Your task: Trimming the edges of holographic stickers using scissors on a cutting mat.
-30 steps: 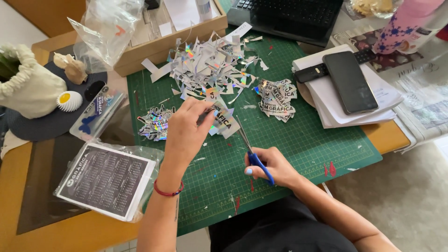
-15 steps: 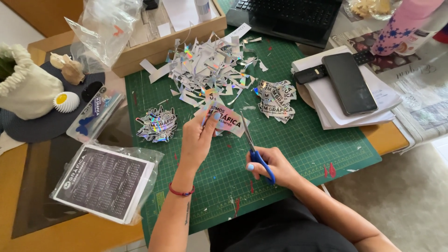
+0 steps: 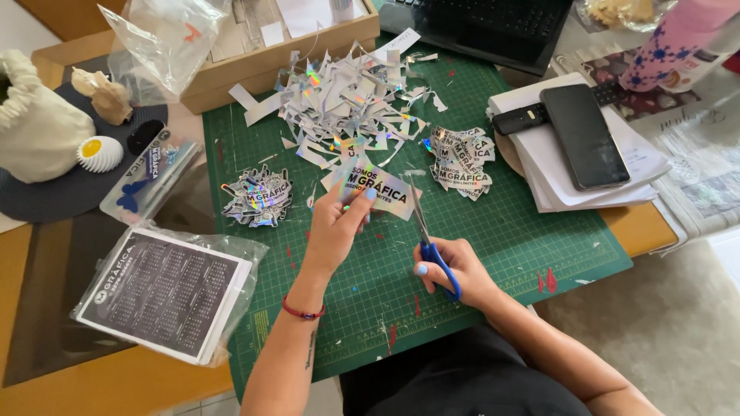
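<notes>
Above the green cutting mat (image 3: 493, 239), near its middle, the left hand (image 3: 335, 227) pinches a holographic sticker strip (image 3: 375, 189) between thumb and fingers, holding it just off the mat with its printed face up. The right hand (image 3: 455, 266) lies to the right of and slightly nearer the body than the left, its fingers closed through the blue handles of a pair of scissors (image 3: 428, 239). The scissor blades point away from the body and meet the strip's right end, so the strip sits between the two hands, touching both the left fingertips and the blades.

Beyond the strip, a heap of silver offcuts (image 3: 343, 96) covers the far part of the mat. A pile of cut stickers (image 3: 254, 200) lies to the left of the left hand, and a second pile of cut stickers (image 3: 459, 158) lies to the right of the strip, both on the mat. A bagged dark sheet (image 3: 166, 289) rests on the table (image 3: 116, 385) left of the mat. A black phone (image 3: 582, 135) lies on a stack of white papers (image 3: 640, 166) at the mat's right edge.
</notes>
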